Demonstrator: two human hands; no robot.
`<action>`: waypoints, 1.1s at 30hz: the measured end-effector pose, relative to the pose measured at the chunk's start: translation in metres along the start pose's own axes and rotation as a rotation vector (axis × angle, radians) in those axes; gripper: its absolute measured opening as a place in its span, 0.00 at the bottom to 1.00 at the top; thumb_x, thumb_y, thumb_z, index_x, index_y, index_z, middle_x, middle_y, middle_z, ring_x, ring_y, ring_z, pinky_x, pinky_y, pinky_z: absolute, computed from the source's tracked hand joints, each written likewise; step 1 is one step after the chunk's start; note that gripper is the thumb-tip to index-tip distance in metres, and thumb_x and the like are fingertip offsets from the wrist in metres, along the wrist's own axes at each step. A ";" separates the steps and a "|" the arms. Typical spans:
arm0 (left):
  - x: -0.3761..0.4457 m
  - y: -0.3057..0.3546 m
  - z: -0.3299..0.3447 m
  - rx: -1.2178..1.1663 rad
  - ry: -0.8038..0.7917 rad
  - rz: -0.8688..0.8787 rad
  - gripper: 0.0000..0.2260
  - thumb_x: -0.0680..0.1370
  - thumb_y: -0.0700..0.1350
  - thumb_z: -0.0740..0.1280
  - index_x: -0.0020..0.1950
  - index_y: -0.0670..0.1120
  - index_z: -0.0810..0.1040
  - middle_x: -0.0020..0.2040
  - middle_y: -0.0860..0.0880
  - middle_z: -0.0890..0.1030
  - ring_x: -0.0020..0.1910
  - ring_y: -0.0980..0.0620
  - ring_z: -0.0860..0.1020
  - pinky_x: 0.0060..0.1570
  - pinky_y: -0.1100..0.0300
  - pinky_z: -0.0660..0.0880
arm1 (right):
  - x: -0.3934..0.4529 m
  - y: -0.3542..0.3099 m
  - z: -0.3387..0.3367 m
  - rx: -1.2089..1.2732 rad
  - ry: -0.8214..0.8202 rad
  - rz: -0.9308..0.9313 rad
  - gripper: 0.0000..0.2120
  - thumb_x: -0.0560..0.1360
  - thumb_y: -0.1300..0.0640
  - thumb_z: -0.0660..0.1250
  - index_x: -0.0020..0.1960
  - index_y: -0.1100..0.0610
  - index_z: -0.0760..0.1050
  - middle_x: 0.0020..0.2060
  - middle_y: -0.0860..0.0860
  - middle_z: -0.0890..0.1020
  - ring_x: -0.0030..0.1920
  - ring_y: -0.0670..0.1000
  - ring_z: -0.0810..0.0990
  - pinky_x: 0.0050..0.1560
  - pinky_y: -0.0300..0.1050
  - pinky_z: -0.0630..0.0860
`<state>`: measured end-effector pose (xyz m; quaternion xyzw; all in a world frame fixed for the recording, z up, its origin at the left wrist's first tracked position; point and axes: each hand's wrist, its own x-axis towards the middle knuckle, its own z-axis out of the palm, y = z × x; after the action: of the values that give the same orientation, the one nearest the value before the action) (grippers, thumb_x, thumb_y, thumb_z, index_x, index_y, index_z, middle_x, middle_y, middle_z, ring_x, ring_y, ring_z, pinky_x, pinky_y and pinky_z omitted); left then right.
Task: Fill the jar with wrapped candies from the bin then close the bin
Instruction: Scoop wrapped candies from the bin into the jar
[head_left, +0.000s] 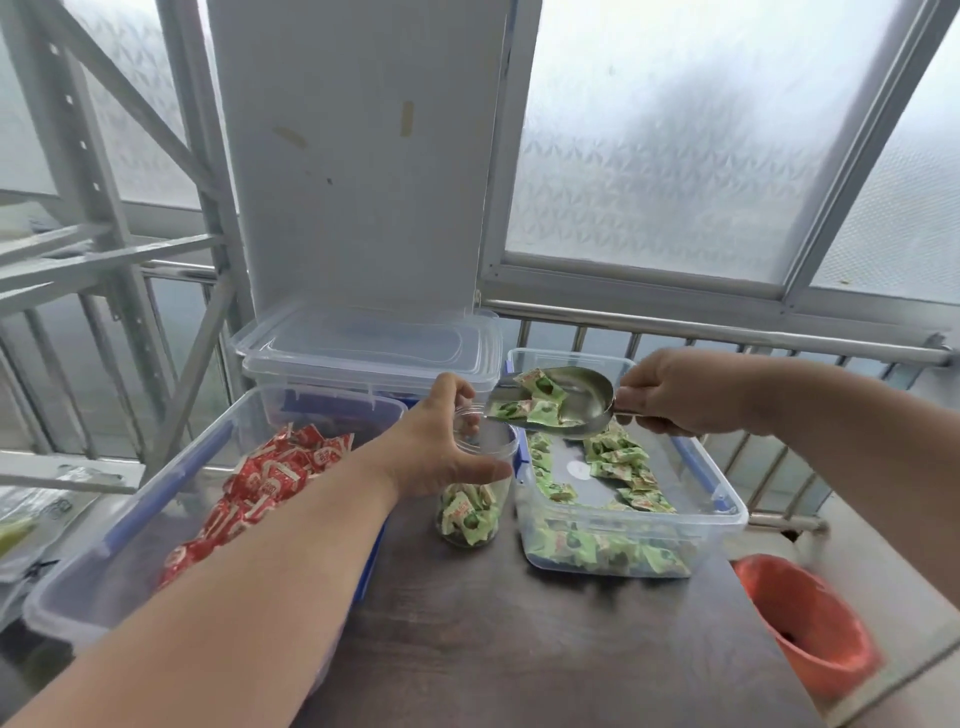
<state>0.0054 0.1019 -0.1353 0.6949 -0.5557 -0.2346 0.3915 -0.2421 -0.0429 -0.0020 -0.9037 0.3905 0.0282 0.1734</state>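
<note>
Metal scoop (558, 402) gripped in our right hand (670, 389), we are tipping green candies (535, 408) over the jar (475, 499) our left hand (441, 441) is clasping.

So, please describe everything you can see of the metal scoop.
The metal scoop looks like shiny steel, with a rounded open bowl and a short handle. The right hand grips the handle. It is held above the green-candy bin, its front tilted toward the jar mouth. Several green wrapped candies lie inside it.

Dark wooden table (545, 634) carries the jar (470, 512) under the left fingers (457, 387), green-candy bin (631, 512) beneath the right fingers (641, 387), red-candy bin (171, 499) and lidded bin (371, 353) beside.
</note>
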 end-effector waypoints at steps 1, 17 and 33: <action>0.000 0.000 0.000 0.007 -0.003 0.004 0.43 0.70 0.60 0.85 0.75 0.54 0.63 0.72 0.51 0.73 0.70 0.54 0.74 0.55 0.69 0.71 | -0.001 -0.010 -0.004 -0.128 0.004 -0.021 0.18 0.83 0.48 0.62 0.48 0.60 0.83 0.35 0.55 0.83 0.32 0.49 0.76 0.36 0.42 0.73; 0.002 -0.003 -0.001 -0.043 -0.018 -0.001 0.39 0.70 0.57 0.86 0.72 0.55 0.66 0.70 0.51 0.76 0.65 0.55 0.77 0.52 0.67 0.78 | 0.011 -0.073 -0.032 -0.686 -0.055 -0.104 0.14 0.83 0.51 0.59 0.51 0.51 0.84 0.42 0.50 0.87 0.39 0.48 0.80 0.36 0.37 0.73; 0.004 -0.003 0.001 -0.019 0.003 0.015 0.39 0.69 0.59 0.86 0.71 0.55 0.67 0.66 0.52 0.78 0.66 0.55 0.79 0.51 0.68 0.78 | 0.031 0.021 0.019 -0.349 -0.138 0.288 0.22 0.83 0.50 0.59 0.42 0.64 0.82 0.27 0.52 0.79 0.22 0.52 0.72 0.26 0.38 0.70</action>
<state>0.0077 0.0978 -0.1383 0.6873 -0.5579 -0.2360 0.4009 -0.2339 -0.0719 -0.0316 -0.8508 0.4918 0.1814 0.0352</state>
